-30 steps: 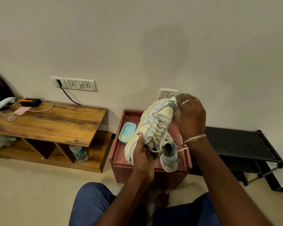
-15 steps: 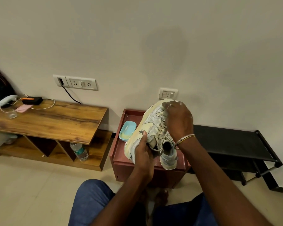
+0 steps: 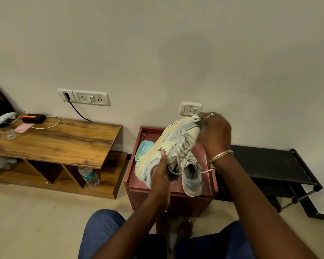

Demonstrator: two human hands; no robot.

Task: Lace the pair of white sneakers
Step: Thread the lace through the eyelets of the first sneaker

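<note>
Two knees in blue jeans (image 3: 105,234) were nearest to the camera, and both forearms reached forward from between them. Only one white sneaker (image 3: 173,144) was visible. It was held in the air over a red-brown box (image 3: 173,200), tilted, with its toe up toward the wall and its heel opening down toward the person. Its upper looked cream and pale grey, rather worn. The lace (image 3: 183,154) crossed several eyelets and hung in a loose loop near the tongue, while one thin strand ran toward the right wrist.

The left hand (image 3: 160,172) gripped the side of the sneaker near the heel, with the thumb pressed flat on the upper. The right hand (image 3: 216,135) was at the toe with its fingers curled; they were blurred, so I cannot tell what they pinched.

Inside the raised rim of the box lay a pale blue dish (image 3: 142,149). Farther left, the lower shelf of a wooden bench (image 3: 64,141) held a water bottle (image 3: 89,176), leaning. A black rack (image 3: 269,163) stood to the right, against the wall.
</note>
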